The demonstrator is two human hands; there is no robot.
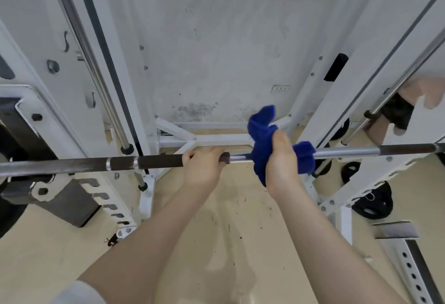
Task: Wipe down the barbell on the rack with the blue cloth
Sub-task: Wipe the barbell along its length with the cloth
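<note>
We are standing in front of the white steel rack (375,68), and the long steel barbell (349,151) is lying across it at the height of our hands. Our right hand (281,161) is closing around the smooth silver middle of the bar, with the crumpled dark blue cloth (261,149) wrapped between the fingers (280,143) and the metal; loose ends of the cloth are sticking out above and to the right. Our left hand (204,166) is gripping the bar just beside it, fingers curled over the end of the dark knurled section (156,161), probably to keep the bar steady.

We are judging that the wiping is in progress, at the centre. We cannot tell from the surface which parts are already clean. The dark knurled stretches on both sides seem to be still waiting for us.
</note>
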